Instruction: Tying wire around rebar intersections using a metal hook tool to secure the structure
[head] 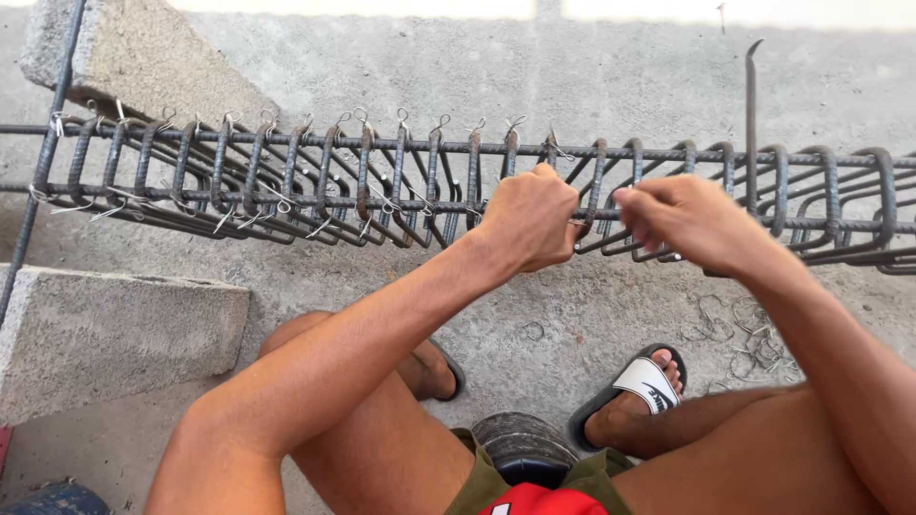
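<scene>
- Rusty brown steel is making up the long rebar cage, a row of bent stirrup loops threaded on straight horizontal bars, lying across the view above the grey concrete floor.
- The left hand is curling into a closed fist around a near horizontal bar of the cage, close to the middle of the view.
- The right hand is sitting just beside the left, fingers bunched and pinching at the same bar; what it is pinching is too small to make out.
- Thin silvery wire ties are showing at the crossings on the left part of the cage, their twisted ends sticking up and out; the stirrups to the right of the hands are showing none that I can make out.
- A slim dark metal rod with a hooked top is standing upright against the cage, just right of the right hand.
- Two grey concrete blocks are lying at the left, one near the person's knee and one farther up beneath the cage's end.
- A loose pile of bent wire pieces is lying on the floor under the right forearm.
- The person is sitting low with bare knees apart, a black and white slide sandal on the right foot, near the wire pile.
</scene>
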